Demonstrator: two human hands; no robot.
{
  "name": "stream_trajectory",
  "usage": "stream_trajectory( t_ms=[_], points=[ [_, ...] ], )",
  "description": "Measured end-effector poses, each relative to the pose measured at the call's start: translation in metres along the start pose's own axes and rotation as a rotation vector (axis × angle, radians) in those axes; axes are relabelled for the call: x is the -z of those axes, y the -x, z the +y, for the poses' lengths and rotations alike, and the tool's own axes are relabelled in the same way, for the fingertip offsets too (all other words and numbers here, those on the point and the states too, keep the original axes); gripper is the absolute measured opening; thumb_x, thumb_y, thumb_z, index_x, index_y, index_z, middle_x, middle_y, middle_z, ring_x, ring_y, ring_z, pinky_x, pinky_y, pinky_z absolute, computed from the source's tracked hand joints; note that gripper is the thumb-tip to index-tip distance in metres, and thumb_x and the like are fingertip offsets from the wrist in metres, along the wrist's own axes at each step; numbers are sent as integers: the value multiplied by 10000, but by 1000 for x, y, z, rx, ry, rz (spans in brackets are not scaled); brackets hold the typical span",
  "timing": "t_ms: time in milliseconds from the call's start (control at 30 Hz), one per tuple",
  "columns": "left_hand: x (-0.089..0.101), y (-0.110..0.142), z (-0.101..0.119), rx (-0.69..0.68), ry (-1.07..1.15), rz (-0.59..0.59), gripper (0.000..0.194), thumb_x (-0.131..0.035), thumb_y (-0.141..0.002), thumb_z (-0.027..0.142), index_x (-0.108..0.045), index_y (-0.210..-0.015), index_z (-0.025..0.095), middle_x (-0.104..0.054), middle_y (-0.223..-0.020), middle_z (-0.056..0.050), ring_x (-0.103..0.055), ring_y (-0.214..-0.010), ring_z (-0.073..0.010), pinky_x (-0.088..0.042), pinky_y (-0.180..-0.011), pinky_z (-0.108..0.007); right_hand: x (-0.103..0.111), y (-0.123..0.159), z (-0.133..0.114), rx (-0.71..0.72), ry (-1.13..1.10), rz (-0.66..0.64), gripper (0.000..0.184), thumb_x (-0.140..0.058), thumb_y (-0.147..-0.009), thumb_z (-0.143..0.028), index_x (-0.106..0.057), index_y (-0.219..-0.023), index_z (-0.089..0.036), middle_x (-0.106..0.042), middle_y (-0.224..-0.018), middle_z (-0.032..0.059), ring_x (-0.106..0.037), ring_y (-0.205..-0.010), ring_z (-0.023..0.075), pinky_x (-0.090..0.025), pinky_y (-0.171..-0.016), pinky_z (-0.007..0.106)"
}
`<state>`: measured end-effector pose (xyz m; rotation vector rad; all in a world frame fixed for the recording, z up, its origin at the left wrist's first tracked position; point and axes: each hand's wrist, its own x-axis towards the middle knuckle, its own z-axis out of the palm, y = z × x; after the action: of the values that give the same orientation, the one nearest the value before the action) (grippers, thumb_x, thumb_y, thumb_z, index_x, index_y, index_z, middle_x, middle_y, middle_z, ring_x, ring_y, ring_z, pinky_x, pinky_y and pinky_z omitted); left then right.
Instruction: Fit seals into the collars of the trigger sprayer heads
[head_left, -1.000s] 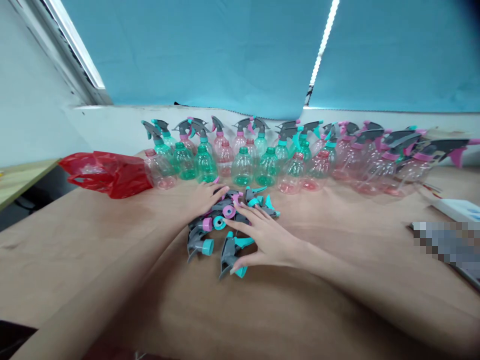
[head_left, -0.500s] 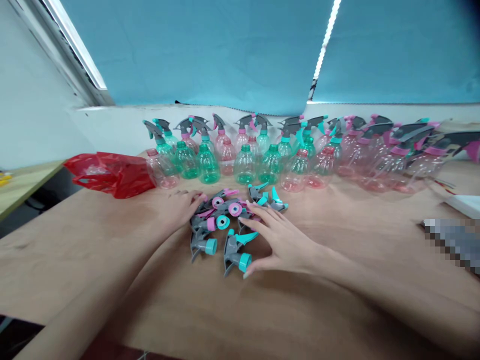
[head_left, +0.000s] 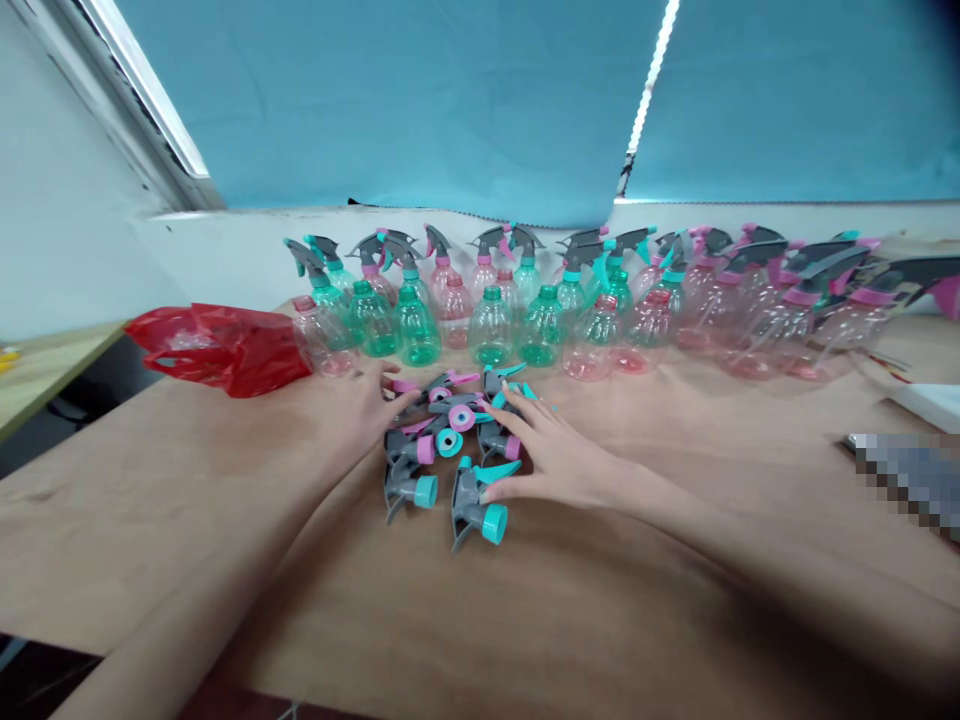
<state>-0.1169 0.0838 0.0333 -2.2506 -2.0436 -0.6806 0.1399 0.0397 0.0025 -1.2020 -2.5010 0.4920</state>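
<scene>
A loose heap of grey spray heads with pink or turquoise collars lies in the middle of the table. My left hand [head_left: 369, 405] rests at the heap's left side, fingers apart, its thumb by a pink-trimmed spray head [head_left: 450, 384]. Over the right side of the heap my right hand [head_left: 559, 450] is spread, palm down. Its thumb is at a turquoise-collared spray head [head_left: 471, 500] at the front, and its fingertips reach a turquoise-trimmed one [head_left: 495, 380] behind. Another turquoise-collared spray head [head_left: 411, 488] lies front left. Neither hand grips anything.
Open-necked green bottles [head_left: 418, 330] and pink bottles [head_left: 592, 340] stand behind the heap. Several bottles with spray heads fitted [head_left: 720, 300] line the wall. A red plastic bag [head_left: 232, 350] lies left on the wooden table [head_left: 420, 610]. A blurred-out flat object [head_left: 907, 480] is at right.
My left hand has drawn back to the heap's left edge. My right hand first shifted right, then moved slightly forward. The spray heads at the heap's back right have shifted.
</scene>
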Motion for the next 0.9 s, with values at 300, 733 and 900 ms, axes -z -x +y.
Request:
stream_trajectory(
  t_ms=[300, 733, 900],
  points=[
    [47, 40, 25, -157, 215, 349, 419, -673, -756, 465, -592, -1115, 264, -638, -1002, -26, -550, -738, -171, -473, -677, -289, -26, 9, -15, 218, 59, 72, 1023, -492, -652, -787, -296, -1439, -164, -165, -1514, 220, -69, -1390, 385, -111, -1081, 595],
    [6, 99, 124, -616, 620, -170, 382, -651, -755, 108, -618, -1121, 212, -647, -963, -29, -537, -907, -181, -451, -838, -343, 29, 51, 35, 133, -133, 211, 263, -537, -869, -287, -560, -1109, -183, -595, -1183, 101, -563, -1082, 208, -467, -890, 376],
    [-21, 85, 157, -629, 541, -376, 428, -622, -719, 103, -614, -1135, 203, -656, -994, -37, -532, -941, -205, -427, -866, -381, 57, 98, 57, -61, -180, 263, 138, -524, -884, -285, -622, -923, -196, -689, -768, 9, -623, -626, 117, -474, -548, 228]
  ],
)
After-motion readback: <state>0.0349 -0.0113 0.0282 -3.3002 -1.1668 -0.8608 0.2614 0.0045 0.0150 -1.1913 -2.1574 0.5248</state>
